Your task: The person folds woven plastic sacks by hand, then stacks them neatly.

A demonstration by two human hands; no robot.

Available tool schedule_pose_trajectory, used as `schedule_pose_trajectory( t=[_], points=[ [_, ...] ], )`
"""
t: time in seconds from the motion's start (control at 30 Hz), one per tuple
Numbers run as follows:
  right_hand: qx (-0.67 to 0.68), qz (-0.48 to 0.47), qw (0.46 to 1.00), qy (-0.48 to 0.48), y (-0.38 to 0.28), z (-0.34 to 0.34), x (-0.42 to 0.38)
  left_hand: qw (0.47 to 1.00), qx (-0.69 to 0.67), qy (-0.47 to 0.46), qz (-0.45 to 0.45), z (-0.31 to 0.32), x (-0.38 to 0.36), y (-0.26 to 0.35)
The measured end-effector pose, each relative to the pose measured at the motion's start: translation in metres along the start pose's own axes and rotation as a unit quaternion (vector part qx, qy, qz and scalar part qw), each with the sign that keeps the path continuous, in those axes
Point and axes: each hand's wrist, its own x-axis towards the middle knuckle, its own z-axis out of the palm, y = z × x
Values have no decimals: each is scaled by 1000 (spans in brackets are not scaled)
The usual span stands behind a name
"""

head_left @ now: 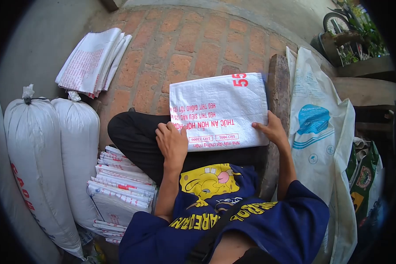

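Observation:
A folded white woven sack with red printing lies across my lap, its lettering upside down from where I sit. My left hand holds its near left corner, the thumb on the printed face and the other fingers bent at the edge. At the right edge, my right hand grips the sack with the thumb on top; the fingers underneath are hidden. Beside my left thigh stands a stack of folded sacks. Another pile of folded white sacks rests farther forward on the left.
Filled white sacks with tied tops stand at the left. A wooden beam runs close by my right hand. Beyond it lies a large white sack with blue print. Brick paving stretches ahead; a wheel and plants are far right.

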Motion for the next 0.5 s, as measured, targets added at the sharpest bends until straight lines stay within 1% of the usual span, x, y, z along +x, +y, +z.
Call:
schedule_pose_trajectory(
  t=[0.03,0.07,0.1,0.13,0.2,0.23,0.27,0.3,0.33,0.37,0.4,0.43,0.47,0.5],
  points=[
    [-1,-5,1000,-4,-8,-4,-3,1000,1,3,-5,0,1,3],
    [-97,45,994,8,-19,-8,-8,998,-30,-38,-38,-5,4,6],
    [-191,90,977,20,-26,-7,-11,993,-61,-75,-72,-10,8,7],
    [-188,74,979,17,-24,-5,-10,991,-65,-86,-80,-13,12,9],
    [-171,49,983,45,-12,-5,-8,978,-107,-128,-128,-15,26,6],
    [-169,31,984,41,-11,-5,-7,981,-122,-86,-122,-2,31,-4],
    [-168,43,985,22,-12,-8,-6,982,-120,-73,-130,-3,40,-12],
    [-167,57,984,5,-12,-12,-5,966,-146,-150,-149,-7,51,-21],
    [-166,48,985,7,-11,-17,-3,944,-172,-229,-164,-9,61,-29],
    [-129,44,990,-21,-10,-20,-1,932,-212,-245,-164,-10,72,-35],
    [-92,41,994,-50,-10,-22,0,934,-211,-238,-164,-9,76,-38],
    [-92,56,992,-61,-11,-24,1,908,-244,-297,-166,-8,79,-39],
    [-92,49,993,-59,-4,-26,5,877,-277,-355,-166,-14,83,-37],
    [-30,45,995,-87,7,-29,8,894,-317,-311,-55,2,81,-45]
  ],
)
